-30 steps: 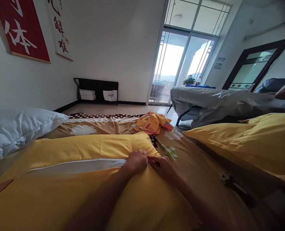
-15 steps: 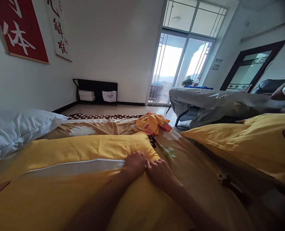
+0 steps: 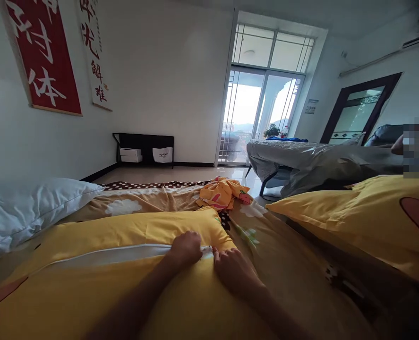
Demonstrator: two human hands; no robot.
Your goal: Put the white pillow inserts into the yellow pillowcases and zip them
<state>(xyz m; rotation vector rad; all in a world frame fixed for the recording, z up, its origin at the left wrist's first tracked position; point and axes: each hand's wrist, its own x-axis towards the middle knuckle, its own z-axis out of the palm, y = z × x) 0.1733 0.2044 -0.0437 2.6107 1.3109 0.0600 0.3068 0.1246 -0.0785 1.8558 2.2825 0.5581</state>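
Observation:
A yellow pillowcase (image 3: 89,293) lies before me with a pillow in it. Along its far side runs an open slit edged by a white zipper (image 3: 143,245), and the white inner pillow (image 3: 103,258) shows through. My left hand (image 3: 187,248) is closed on the slit's edge; whether it has the zipper pull is hidden. Just right of it, my right hand (image 3: 232,267) grips the pillowcase near the slit's right end, fingers curled. A short stretch of the white opening shows between the hands.
A white pillow (image 3: 35,215) lies at left, another yellow pillow (image 3: 333,212) at right. An orange patterned cloth (image 3: 221,192) sits crumpled on the brown blanket (image 3: 287,274). Behind stand a plastic-covered table (image 3: 301,153) and a black rack (image 3: 145,141). A person is partly visible at the right edge.
My left hand has slid left along the slit, away from my right hand. More of the white opening shows between them. The view has tilted upward a little.

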